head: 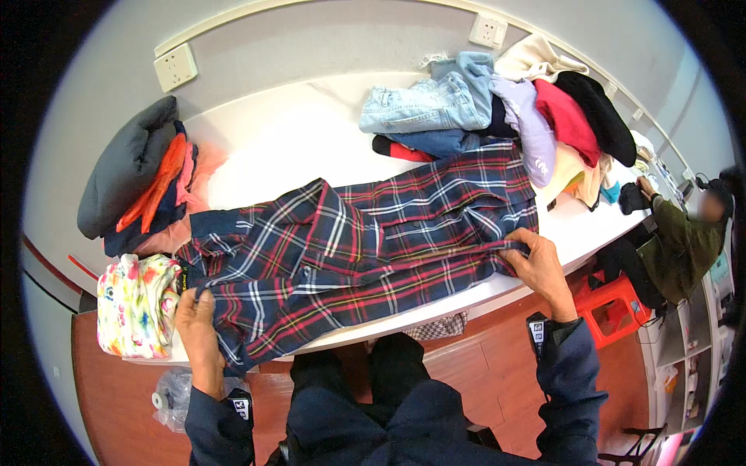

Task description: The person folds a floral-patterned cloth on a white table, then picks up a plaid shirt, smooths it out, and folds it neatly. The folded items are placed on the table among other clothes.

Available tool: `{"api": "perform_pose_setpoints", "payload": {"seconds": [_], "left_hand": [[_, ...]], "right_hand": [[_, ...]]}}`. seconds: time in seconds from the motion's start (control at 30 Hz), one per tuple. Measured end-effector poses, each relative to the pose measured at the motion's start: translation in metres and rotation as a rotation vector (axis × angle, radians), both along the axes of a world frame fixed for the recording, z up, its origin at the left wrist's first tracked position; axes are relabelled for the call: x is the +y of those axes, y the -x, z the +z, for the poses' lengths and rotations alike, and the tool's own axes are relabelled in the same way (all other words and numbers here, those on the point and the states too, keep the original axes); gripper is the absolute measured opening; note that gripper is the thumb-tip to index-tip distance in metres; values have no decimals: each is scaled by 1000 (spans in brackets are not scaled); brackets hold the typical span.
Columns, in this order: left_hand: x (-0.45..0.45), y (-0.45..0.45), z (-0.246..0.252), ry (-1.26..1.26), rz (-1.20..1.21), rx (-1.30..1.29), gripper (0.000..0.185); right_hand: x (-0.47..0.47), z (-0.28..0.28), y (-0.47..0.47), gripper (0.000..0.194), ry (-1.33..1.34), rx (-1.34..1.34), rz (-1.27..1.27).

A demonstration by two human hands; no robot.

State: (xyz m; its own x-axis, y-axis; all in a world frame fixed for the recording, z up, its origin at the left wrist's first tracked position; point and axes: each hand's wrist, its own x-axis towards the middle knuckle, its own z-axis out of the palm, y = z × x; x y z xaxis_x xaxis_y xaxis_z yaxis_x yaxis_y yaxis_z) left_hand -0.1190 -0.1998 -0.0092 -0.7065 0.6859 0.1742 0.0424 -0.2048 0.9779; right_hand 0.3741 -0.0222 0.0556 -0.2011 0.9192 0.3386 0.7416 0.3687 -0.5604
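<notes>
A navy plaid shirt (373, 233) with red, white and yellow lines lies lengthwise along the white table, its collar end at the left. My left hand (198, 326) grips the shirt by the collar, thumb on top of the cloth. At the other end my right hand (533, 265) pinches a near edge of the shirt between thumb and fingers. A folded floral garment (139, 306) lies just left of my left hand. The shirt's far right end touches a heap of clothes.
Light blue jeans (425, 108), a lilac garment (527, 125) and other clothes are heaped at the back right. A dark grey padded garment (128, 169) tops a pile at the left. A co-worker (685, 244) sits at the far right beside a red plastic stool (612, 314).
</notes>
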Motion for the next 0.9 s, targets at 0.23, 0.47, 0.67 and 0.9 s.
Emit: {"api": "perform_pose_setpoints", "payload": {"seconds": [0.23, 0.47, 0.67, 0.9], "left_hand": [[-8, 10, 26, 154, -282, -173, 26], [2, -13, 35, 223, -248, -180, 38], [1, -16, 30, 192, -258, -176, 23], [5, -5, 31, 81, -253, -132, 25]], "right_hand": [[-8, 25, 12, 46, -85, -169, 89], [6, 13, 103, 33, 37, 102, 415], [38, -2, 174, 29, 478, 6, 472], [76, 6, 205, 16, 470, 679, 472]]}}
